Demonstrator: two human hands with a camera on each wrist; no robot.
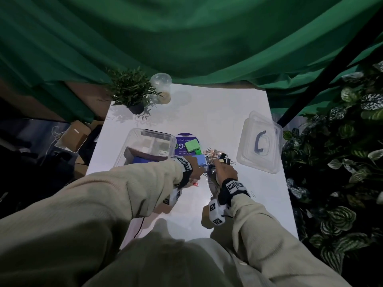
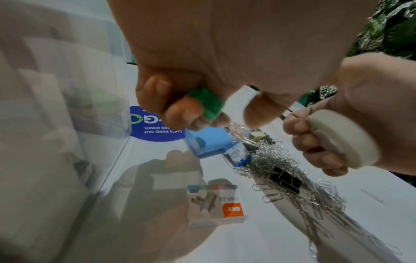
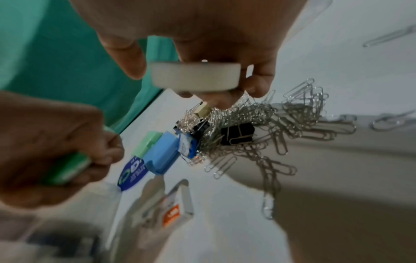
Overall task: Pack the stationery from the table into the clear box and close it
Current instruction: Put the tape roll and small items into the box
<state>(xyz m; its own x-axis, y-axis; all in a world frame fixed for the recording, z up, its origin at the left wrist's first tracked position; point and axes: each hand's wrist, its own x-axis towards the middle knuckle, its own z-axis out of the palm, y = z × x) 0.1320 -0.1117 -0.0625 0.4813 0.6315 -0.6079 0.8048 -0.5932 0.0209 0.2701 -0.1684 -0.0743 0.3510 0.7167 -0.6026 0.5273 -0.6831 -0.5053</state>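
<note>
Studio: green backdrop, white table

In the middle of the head view both hands crowd one small patch of the white table. The left hand, gripping a green block, and the right hand, curled round a tape roll, hang just above a tangle of paper clips, with black binder clips among them. A blue box and a green box block the upper edge; a staple box lies below. The clear box walls off the left, its open top unobstructed. The lid fills the right. Bare table lies at the upper centre and below the hands, except one stray clip.
</note>
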